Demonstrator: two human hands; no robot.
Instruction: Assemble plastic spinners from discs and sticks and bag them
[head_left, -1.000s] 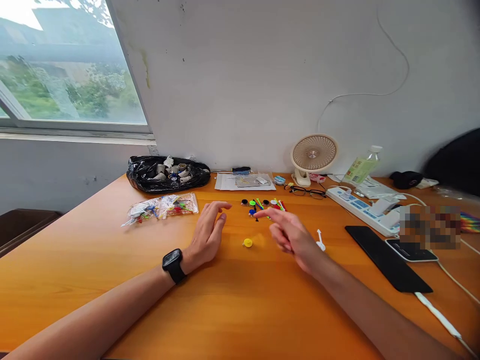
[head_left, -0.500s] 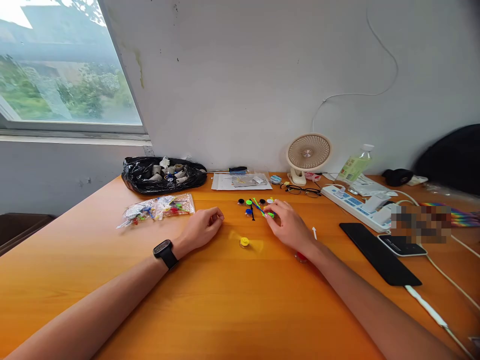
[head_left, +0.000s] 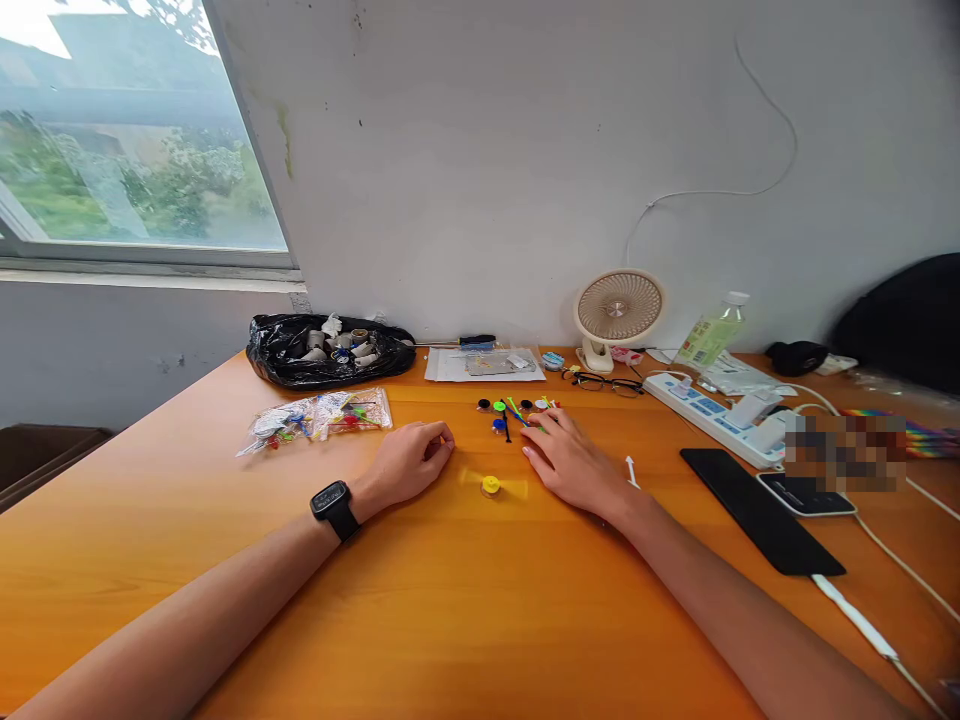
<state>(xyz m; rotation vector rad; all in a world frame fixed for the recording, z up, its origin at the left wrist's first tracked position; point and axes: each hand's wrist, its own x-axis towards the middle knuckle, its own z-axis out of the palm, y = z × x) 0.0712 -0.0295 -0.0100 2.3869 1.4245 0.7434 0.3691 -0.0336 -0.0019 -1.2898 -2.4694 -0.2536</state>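
Observation:
A small yellow spinning top (head_left: 490, 486) stands on the table between my hands, its blades smeared by motion. My left hand (head_left: 412, 460) rests to its left, fingers loosely curled, with nothing visible in them. To the right of the top, my right hand (head_left: 574, 465) lies palm down with its fingers stretched out and apart. Its fingertips lie beside a cluster of small parts and partly cover some. Among these are a green disc (head_left: 499, 407), a blue disc (head_left: 499, 426) and a black disc (head_left: 484, 405). A white arrow-tipped piece (head_left: 631, 468) shows beyond my right wrist.
Clear bags of coloured parts (head_left: 349, 411) lie left, below a black plastic bag (head_left: 270, 350) holding grey tubes. Papers (head_left: 446, 366), glasses (head_left: 592, 381) and a small fan (head_left: 619, 306) are at the back. Right are a power strip (head_left: 694, 401), a bottle (head_left: 709, 335) and a black slab (head_left: 757, 505).
My right hand has flattened from a bent, pinched pose and lowered toward the table. The yellow top's blades stay blurred while it keeps its place. My left hand is nearly unchanged.

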